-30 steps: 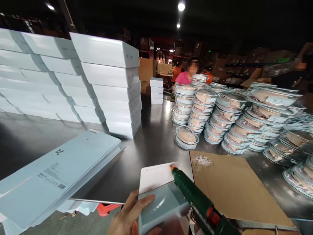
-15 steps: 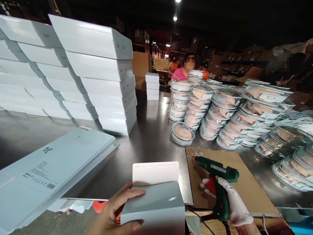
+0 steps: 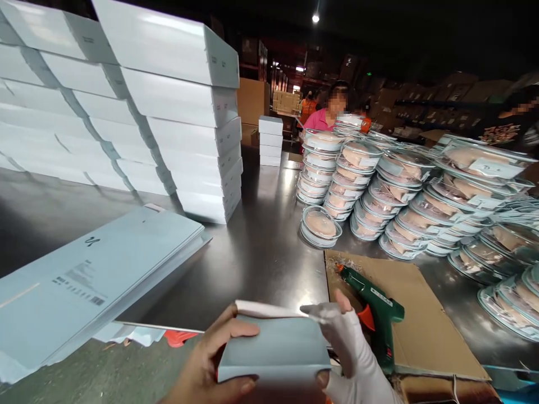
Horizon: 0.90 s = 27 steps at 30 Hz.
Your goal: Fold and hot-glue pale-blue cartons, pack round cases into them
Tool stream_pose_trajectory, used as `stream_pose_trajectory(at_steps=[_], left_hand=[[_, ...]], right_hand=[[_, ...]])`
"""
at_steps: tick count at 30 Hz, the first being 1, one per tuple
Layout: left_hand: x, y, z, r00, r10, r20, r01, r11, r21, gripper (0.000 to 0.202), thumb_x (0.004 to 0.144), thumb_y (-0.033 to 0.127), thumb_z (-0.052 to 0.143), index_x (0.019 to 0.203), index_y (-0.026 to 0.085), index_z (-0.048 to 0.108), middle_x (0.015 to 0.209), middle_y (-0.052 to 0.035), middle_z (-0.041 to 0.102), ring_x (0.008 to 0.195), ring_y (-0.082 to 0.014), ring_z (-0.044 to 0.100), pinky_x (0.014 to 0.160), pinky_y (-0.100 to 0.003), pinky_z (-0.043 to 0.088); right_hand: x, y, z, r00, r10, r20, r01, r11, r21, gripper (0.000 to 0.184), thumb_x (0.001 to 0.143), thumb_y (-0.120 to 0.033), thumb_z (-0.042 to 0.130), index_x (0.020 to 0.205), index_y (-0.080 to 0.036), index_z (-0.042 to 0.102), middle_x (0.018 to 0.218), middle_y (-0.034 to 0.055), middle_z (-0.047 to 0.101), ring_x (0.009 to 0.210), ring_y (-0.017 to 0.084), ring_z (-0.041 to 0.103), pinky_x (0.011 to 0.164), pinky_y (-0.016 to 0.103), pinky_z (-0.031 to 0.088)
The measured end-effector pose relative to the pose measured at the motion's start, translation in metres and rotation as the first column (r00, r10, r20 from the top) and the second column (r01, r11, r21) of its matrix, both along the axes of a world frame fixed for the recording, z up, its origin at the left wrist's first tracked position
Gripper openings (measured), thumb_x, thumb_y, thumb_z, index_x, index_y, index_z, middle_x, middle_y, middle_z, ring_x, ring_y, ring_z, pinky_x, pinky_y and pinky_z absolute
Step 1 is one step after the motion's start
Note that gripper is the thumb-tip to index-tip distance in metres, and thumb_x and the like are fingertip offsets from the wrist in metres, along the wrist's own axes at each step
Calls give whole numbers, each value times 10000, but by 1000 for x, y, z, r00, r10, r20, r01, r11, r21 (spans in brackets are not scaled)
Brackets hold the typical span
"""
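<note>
A pale blue-grey carton point(image 3: 278, 345) is held low in front of me, its flap point(image 3: 269, 308) at the far edge tilted partly over. My bare left hand point(image 3: 219, 353) grips the carton's left side, fingers on top and thumb on the near face. My right hand point(image 3: 349, 342), in a white glove with bare fingertips, holds the carton's right side; its thumb is at the near corner and its fingers reach the flap's right end. Just right of that hand, a green glue gun point(image 3: 374, 303) with a red trigger lies on a flat cardboard sheet point(image 3: 429, 320).
Flat printed cartons point(image 3: 126, 269) lie stacked at left. Behind them rise tall stacks of white boxes point(image 3: 181, 106). Round clear-lidded packs point(image 3: 396, 185) are piled at right, with a short stack point(image 3: 320, 224) nearer. A person in pink point(image 3: 320, 119) is across the metal table point(image 3: 261, 258).
My right hand has let go of the glue gun, now on the cardboard, and moved left onto the carton. The carton's upright flap has tipped toward me.
</note>
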<state>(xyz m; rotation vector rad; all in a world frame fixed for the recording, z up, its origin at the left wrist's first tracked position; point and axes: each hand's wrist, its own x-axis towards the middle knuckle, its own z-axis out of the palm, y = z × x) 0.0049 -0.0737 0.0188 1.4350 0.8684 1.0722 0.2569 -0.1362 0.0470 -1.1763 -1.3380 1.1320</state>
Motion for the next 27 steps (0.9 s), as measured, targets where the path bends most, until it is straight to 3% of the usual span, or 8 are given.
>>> stream_pose_trajectory(at_steps=[5,10,15,17,20,22,24,27], left_hand=[[15,1,-9,928,93,362,-58,993,-107,448,758,449,913,1050,351,588,1215,-10,652,1249,-309,641,927,-360,556],[10,15,0,969,-117,219,111,993,37,361,840,453,844,1165,360,718,1116,-41,613,1149,-282,658,902,-345,553],[7,22,12,972,-198,126,193,980,51,218,840,507,814,914,302,830,1029,-56,548,1134,-301,642,909,-400,569],[1,27,15,981,-123,150,128,991,-27,282,700,500,919,778,242,837,993,-78,594,1082,-317,664,869,-391,586],[-9,37,17,950,236,205,-188,955,-228,437,526,524,996,741,201,796,1029,-79,693,967,-271,699,762,-296,586],[-11,39,14,869,452,201,-372,865,-336,532,686,644,871,1018,249,741,1085,-36,720,858,-209,714,684,-259,580],[-5,35,6,834,524,173,-426,811,-401,571,870,691,672,1269,289,601,1065,-23,738,813,-211,739,662,-286,601],[4,28,-7,855,510,93,-431,800,-417,650,874,709,656,1302,227,572,1175,-117,735,1103,-341,730,842,-415,627]], right_hand=[[4,5,2,966,73,249,-124,973,196,719,884,-429,765,1536,-435,463,1446,60,607,1330,313,599,1122,400,470],[16,18,18,851,130,509,-309,907,286,772,851,-245,811,1506,-488,482,1436,40,601,1293,251,626,1062,307,518],[18,20,26,848,119,517,-304,907,290,618,863,-244,793,1413,-457,608,1326,61,677,1182,251,692,954,323,588],[17,20,30,856,123,503,-285,923,259,532,868,-325,788,1378,-402,658,1312,81,696,1168,268,701,950,340,598],[14,26,38,881,136,453,-245,950,191,546,843,-527,776,1343,-322,699,1275,105,727,1174,312,698,933,364,613],[12,32,45,891,148,429,-243,954,174,585,828,-617,754,1316,-297,718,1226,106,752,1152,319,707,912,361,619],[13,38,50,892,163,421,-253,953,167,584,856,-651,708,1296,-268,725,1186,110,768,1107,303,723,903,366,618],[16,44,58,893,159,422,-251,953,172,558,946,-636,605,1299,-214,699,1138,115,779,995,250,748,889,410,616]])
